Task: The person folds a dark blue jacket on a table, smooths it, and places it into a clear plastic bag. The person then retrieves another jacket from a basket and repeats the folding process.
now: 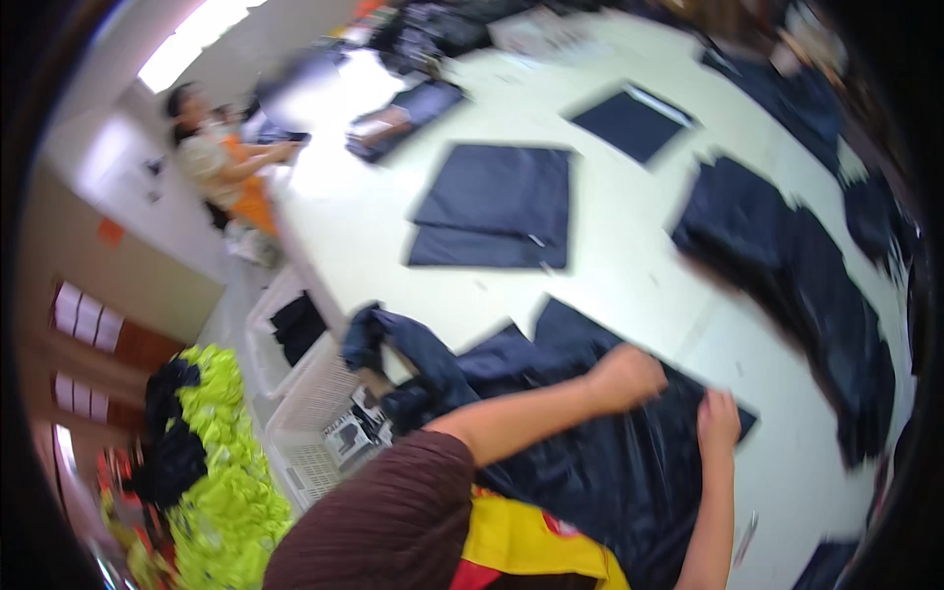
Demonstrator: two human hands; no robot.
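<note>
A large dark navy cloth garment point(610, 462) is spread over the front of the white table and hangs down toward me. My left hand point(629, 379) reaches across it, fingers curled in on the cloth near its upper edge. Close to the garment's right corner, my right hand point(719, 423) pinches the edge of the cloth. Both hands are slightly blurred. Bunched navy cloth point(408, 359) lies at the table's left edge, beside my left arm.
Folded navy cloth point(497, 206) and a smaller dark piece point(629, 123) lie farther back on the table point(629, 241). A long navy stack point(787, 265) is at the right. White plastic baskets point(300, 442) and a bright yellow-green pile point(221, 452) stand left. A person point(221, 162) works at the far left.
</note>
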